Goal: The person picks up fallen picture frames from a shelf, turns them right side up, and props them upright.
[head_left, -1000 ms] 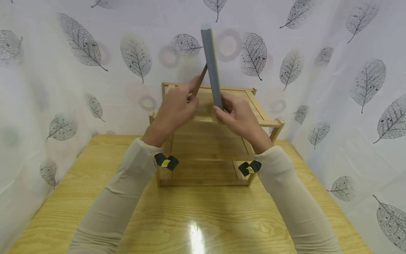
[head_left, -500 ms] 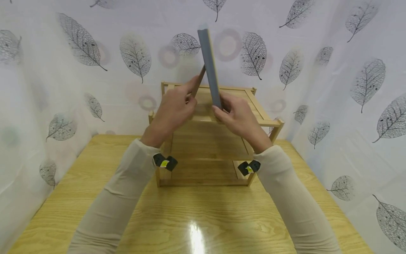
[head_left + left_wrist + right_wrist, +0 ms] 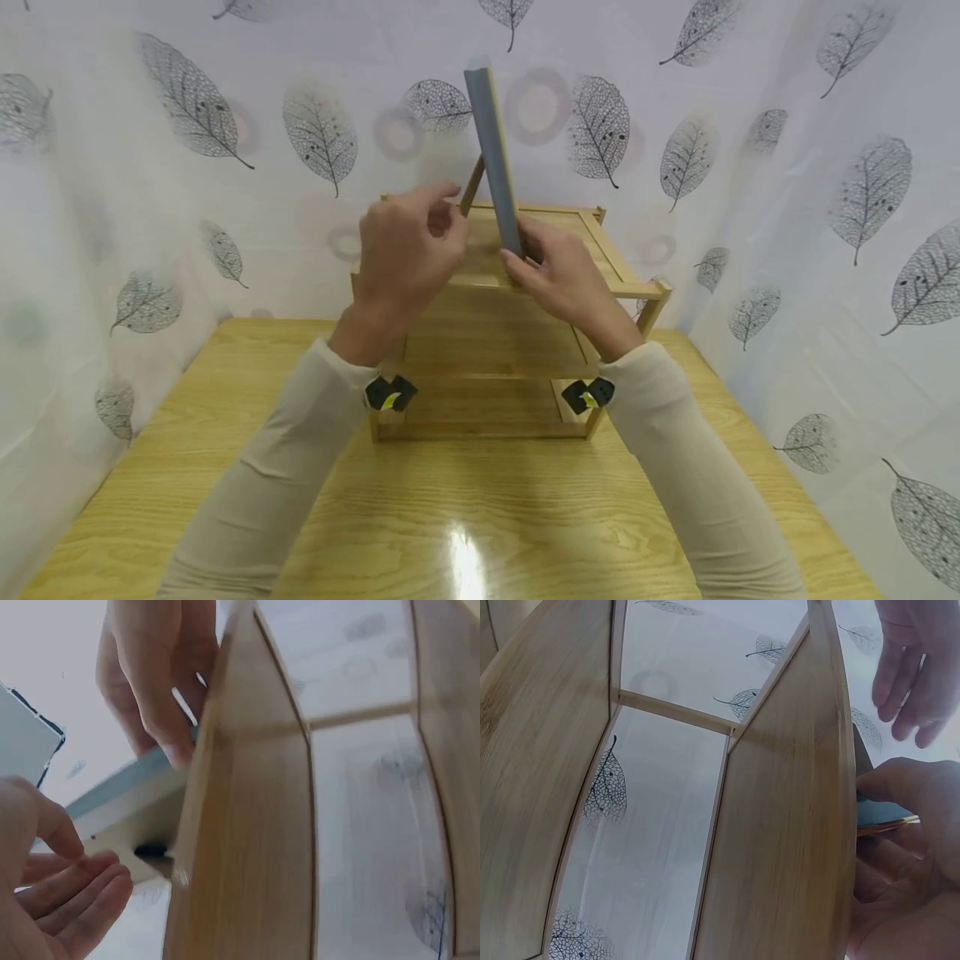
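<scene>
A thin blue-grey picture frame point(image 3: 495, 158), seen edge-on, leans slightly left over the top board of a wooden rack point(image 3: 600, 250). From its back a brown prop leg point(image 3: 472, 190) slants down to the left. My right hand point(image 3: 562, 265) grips the frame near its lower end, thumb on the near edge and fingers behind. Just left of the prop leg, my left hand point(image 3: 408, 242) holds nothing, its fingers loosely bent. The left wrist view shows the frame's pale back point(image 3: 124, 851) with a dark hinge, beside the left fingers point(image 3: 82, 896).
The rack's lower boards point(image 3: 487, 333) sit below the hands. It stands on a wood-grain table point(image 3: 390, 517). A white curtain point(image 3: 247, 50) with leaf prints hangs behind and at both sides.
My left hand has let go of the prop leg and drawn back to the left. The frame's upper end has tipped slightly left; my right hand still grips it.
</scene>
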Demonstrator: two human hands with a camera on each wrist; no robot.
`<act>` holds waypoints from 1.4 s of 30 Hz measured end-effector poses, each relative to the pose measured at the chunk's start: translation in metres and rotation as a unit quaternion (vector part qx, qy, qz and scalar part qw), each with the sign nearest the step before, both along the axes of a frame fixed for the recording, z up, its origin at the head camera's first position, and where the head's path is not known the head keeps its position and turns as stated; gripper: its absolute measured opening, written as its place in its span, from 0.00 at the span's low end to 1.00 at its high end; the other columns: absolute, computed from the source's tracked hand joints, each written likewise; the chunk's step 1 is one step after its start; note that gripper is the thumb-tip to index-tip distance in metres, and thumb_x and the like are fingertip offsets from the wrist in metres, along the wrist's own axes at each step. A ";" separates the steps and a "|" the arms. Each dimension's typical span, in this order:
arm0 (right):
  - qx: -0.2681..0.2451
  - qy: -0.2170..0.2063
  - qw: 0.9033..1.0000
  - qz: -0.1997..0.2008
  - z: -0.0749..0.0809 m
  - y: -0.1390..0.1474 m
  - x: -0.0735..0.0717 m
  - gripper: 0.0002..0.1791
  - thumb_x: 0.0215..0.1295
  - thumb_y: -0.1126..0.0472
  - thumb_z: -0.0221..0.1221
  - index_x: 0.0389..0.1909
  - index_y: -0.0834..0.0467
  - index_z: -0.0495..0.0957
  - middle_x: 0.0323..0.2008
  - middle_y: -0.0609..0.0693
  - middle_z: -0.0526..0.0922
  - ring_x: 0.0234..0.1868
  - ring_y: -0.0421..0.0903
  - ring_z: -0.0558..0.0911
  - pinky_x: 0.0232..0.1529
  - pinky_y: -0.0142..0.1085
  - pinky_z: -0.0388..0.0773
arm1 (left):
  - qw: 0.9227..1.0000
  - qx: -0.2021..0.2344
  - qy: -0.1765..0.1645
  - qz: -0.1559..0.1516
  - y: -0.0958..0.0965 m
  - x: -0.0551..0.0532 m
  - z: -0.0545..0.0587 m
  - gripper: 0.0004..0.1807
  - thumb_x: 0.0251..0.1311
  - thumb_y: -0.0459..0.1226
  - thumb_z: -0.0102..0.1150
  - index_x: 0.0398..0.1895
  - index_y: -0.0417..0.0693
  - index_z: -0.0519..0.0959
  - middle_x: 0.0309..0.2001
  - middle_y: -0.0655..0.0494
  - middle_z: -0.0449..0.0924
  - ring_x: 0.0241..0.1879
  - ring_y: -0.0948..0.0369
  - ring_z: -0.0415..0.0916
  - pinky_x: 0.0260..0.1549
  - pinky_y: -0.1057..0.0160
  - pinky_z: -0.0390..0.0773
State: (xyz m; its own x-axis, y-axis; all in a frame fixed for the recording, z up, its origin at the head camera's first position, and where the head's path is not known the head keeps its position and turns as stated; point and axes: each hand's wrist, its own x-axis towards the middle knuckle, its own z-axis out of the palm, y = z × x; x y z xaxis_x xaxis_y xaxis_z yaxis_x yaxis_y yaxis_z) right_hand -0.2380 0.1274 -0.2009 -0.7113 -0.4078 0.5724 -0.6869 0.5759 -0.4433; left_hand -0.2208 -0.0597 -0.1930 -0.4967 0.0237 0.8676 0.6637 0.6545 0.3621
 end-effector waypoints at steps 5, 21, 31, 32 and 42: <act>0.005 0.004 1.000 0.003 0.000 0.001 0.000 0.15 0.65 0.63 0.58 0.51 0.63 0.76 0.40 0.56 0.84 0.45 0.46 0.83 0.49 0.36 0.78 | 0.995 0.020 -0.054 -0.079 0.009 0.003 0.000 0.15 0.58 0.35 0.56 0.46 0.39 0.81 0.33 0.51 0.86 0.26 0.67 0.82 0.26 0.70 0.80; 0.022 0.031 0.999 -0.003 -0.004 0.001 0.001 0.18 0.65 0.60 0.59 0.55 0.59 0.75 0.41 0.54 0.84 0.42 0.44 0.82 0.43 0.39 0.80 | 0.974 0.010 -0.186 -0.130 0.024 -0.007 -0.006 0.26 0.63 0.48 0.57 0.60 0.44 0.73 0.42 0.53 0.85 0.38 0.66 0.83 0.29 0.74 0.79; 0.027 0.066 0.997 -0.018 -0.005 0.001 0.002 0.16 0.63 0.60 0.60 0.51 0.60 0.78 0.31 0.52 0.83 0.29 0.44 0.77 0.33 0.37 0.76 | 0.976 0.017 -0.178 -0.125 0.029 -0.010 -0.005 0.25 0.62 0.49 0.57 0.60 0.47 0.74 0.44 0.51 0.84 0.37 0.66 0.83 0.29 0.75 0.79; 0.028 0.072 0.997 -0.020 -0.005 0.001 0.003 0.16 0.63 0.60 0.60 0.50 0.60 0.79 0.32 0.53 0.84 0.30 0.45 0.77 0.33 0.37 0.76 | 0.976 0.018 -0.178 -0.124 0.029 -0.011 -0.005 0.25 0.62 0.49 0.57 0.59 0.47 0.75 0.44 0.51 0.84 0.37 0.66 0.83 0.29 0.75 0.79; 0.037 0.074 0.996 -0.042 -0.002 0.001 0.005 0.13 0.64 0.60 0.60 0.49 0.56 0.80 0.41 0.53 0.85 0.38 0.46 0.84 0.38 0.38 0.80 | 0.978 0.025 -0.167 -0.126 0.030 -0.012 -0.004 0.20 0.64 0.45 0.57 0.57 0.48 0.77 0.43 0.52 0.84 0.35 0.67 0.83 0.30 0.74 0.79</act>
